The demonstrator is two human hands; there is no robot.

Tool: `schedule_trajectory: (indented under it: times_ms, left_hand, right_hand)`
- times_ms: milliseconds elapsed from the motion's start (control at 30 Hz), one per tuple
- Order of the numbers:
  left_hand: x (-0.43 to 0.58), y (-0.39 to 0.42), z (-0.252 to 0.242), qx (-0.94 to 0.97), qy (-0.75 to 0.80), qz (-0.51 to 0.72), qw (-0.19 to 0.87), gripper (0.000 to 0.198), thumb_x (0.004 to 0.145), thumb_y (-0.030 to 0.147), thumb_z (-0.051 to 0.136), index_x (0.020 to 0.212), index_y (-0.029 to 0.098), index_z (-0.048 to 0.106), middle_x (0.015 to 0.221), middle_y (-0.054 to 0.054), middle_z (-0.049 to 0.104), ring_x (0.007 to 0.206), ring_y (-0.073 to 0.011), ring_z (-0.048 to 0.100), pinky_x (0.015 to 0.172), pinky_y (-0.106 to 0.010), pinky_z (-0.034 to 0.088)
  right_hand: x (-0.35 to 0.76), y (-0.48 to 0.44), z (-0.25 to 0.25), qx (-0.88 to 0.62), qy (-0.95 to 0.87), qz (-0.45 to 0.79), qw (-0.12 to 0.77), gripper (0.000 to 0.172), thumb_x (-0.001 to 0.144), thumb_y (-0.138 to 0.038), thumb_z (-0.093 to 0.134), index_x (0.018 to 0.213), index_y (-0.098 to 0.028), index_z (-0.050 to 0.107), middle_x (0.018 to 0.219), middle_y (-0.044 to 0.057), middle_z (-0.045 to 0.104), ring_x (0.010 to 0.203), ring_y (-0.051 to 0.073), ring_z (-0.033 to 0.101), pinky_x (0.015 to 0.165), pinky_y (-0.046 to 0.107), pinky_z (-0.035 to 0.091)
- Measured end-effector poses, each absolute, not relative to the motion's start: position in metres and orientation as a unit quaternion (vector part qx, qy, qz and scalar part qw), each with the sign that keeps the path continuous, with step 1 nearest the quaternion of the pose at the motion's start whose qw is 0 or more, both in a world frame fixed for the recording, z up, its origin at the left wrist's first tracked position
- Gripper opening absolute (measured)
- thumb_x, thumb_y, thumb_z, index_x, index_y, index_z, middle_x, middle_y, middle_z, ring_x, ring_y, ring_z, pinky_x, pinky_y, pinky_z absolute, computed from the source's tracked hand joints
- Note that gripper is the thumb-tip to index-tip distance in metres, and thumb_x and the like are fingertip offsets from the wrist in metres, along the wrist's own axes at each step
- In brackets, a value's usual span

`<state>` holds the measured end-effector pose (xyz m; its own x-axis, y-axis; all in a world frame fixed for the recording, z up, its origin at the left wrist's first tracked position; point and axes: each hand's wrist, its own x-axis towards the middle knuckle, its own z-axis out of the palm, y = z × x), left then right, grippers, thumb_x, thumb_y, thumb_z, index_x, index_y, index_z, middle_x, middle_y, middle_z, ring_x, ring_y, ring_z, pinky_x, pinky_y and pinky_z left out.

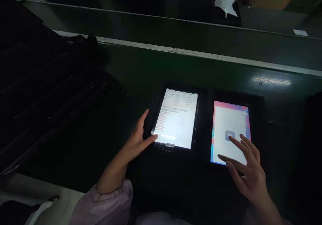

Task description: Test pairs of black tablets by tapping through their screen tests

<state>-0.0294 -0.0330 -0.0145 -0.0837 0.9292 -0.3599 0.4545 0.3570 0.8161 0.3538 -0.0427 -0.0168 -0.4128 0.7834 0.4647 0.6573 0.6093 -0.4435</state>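
Head view, hands [136, 140] [249, 171] on two tablets [176, 119] [230, 131]

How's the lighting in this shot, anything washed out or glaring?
Head view: dim overall, lit mostly by two screens; left tablet washed near white, text unreadable; right tablet glows on the right hand over it; left hand at the left tablet's edge; glare streak on the green bench.

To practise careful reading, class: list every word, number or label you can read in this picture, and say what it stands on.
Nothing can be quoted.
left tablet: black and red text lines on a white screen, too small to read.
strip below that screen: blurred.
right tablet: a grey icon only, no readable words.
white label at top right: too small to read.
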Motion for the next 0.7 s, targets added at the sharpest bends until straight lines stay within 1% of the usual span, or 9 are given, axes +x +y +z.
schedule_trajectory:
  times_ms: [67,167,200,267,333,433,500,567,700]
  left_hand:
    - [-0.027,-0.036,-0.010,0.538,0.701,0.199,0.424,0.113,0.089,0.061,0.070,0.174,0.033,0.002,0.185,-0.015,0.006,0.169,-0.0430,0.008,0.130,-0.069,0.024]
    - [-0.017,-0.039,-0.005,0.559,0.730,0.104,0.379,0.123,0.081,0.068,0.076,0.174,0.034,0.004,0.185,-0.017,-0.002,0.167,-0.0513,0.006,0.122,-0.079,0.031]
    - [-0.012,-0.039,-0.004,0.557,0.741,0.091,0.363,0.122,0.080,0.068,0.076,0.174,0.033,0.006,0.185,-0.018,-0.003,0.167,-0.0531,0.007,0.120,-0.080,0.034]
    - [-0.002,-0.034,-0.005,0.546,0.764,0.096,0.328,0.117,0.082,0.067,0.074,0.174,0.028,0.013,0.184,-0.020,0.001,0.166,-0.0543,0.011,0.119,-0.080,0.037]
    - [0.005,-0.027,-0.007,0.534,0.781,0.136,0.294,0.111,0.085,0.064,0.071,0.173,0.022,0.017,0.183,-0.023,0.008,0.165,-0.0532,0.016,0.121,-0.077,0.037]
    - [0.005,-0.018,-0.011,0.516,0.776,0.204,0.299,0.112,0.087,0.065,0.070,0.174,0.021,0.014,0.182,-0.024,0.013,0.165,-0.0502,0.022,0.124,-0.073,0.035]
    - [-0.001,-0.017,-0.012,0.504,0.760,0.244,0.331,0.110,0.090,0.069,0.067,0.174,0.025,0.013,0.183,-0.021,0.014,0.167,-0.0469,0.019,0.127,-0.070,0.032]
    - [-0.009,-0.019,-0.012,0.489,0.745,0.280,0.357,0.105,0.092,0.070,0.065,0.174,0.029,0.016,0.183,-0.018,0.017,0.168,-0.0440,0.017,0.129,-0.068,0.028]
    - [-0.021,-0.027,-0.011,0.453,0.728,0.297,0.419,0.097,0.094,0.064,0.068,0.173,0.037,0.021,0.185,-0.009,0.017,0.169,-0.0391,0.011,0.133,-0.061,0.023]
  right_hand:
    - [0.353,-0.043,-0.018,-0.436,-0.831,0.091,0.332,0.021,0.101,-0.018,0.065,0.106,-0.029,0.082,0.164,-0.002,0.052,0.157,0.035,0.042,0.115,0.055,0.049]
    - [0.352,-0.042,-0.018,-0.443,-0.826,0.085,0.337,0.020,0.101,-0.018,0.065,0.105,-0.028,0.082,0.158,0.001,0.058,0.153,0.035,0.048,0.111,0.054,0.053]
    - [0.352,-0.042,-0.018,-0.445,-0.823,0.083,0.343,0.020,0.101,-0.017,0.065,0.104,-0.028,0.082,0.155,0.002,0.061,0.151,0.034,0.050,0.110,0.053,0.055]
    - [0.352,-0.043,-0.017,-0.450,-0.814,0.078,0.359,0.021,0.101,-0.015,0.065,0.104,-0.026,0.082,0.148,0.004,0.066,0.146,0.033,0.055,0.107,0.051,0.057]
    - [0.353,-0.044,-0.016,-0.460,-0.800,0.075,0.379,0.022,0.100,-0.013,0.064,0.103,-0.025,0.082,0.141,0.005,0.069,0.142,0.032,0.059,0.104,0.048,0.060]
    - [0.355,-0.047,-0.016,-0.483,-0.773,0.080,0.403,0.025,0.100,-0.012,0.063,0.104,-0.027,0.083,0.133,0.005,0.072,0.136,0.031,0.063,0.099,0.048,0.062]
    - [0.354,-0.049,-0.016,-0.501,-0.759,0.086,0.408,0.028,0.101,-0.012,0.062,0.105,-0.029,0.083,0.131,0.006,0.073,0.133,0.032,0.065,0.097,0.050,0.062]
    - [0.353,-0.050,-0.015,-0.513,-0.751,0.091,0.406,0.029,0.101,-0.013,0.061,0.106,-0.030,0.084,0.130,0.006,0.073,0.132,0.033,0.065,0.097,0.052,0.062]
    - [0.351,-0.050,-0.011,-0.513,-0.748,0.095,0.411,0.030,0.101,-0.012,0.062,0.109,-0.031,0.084,0.127,0.006,0.074,0.129,0.030,0.067,0.097,0.049,0.062]
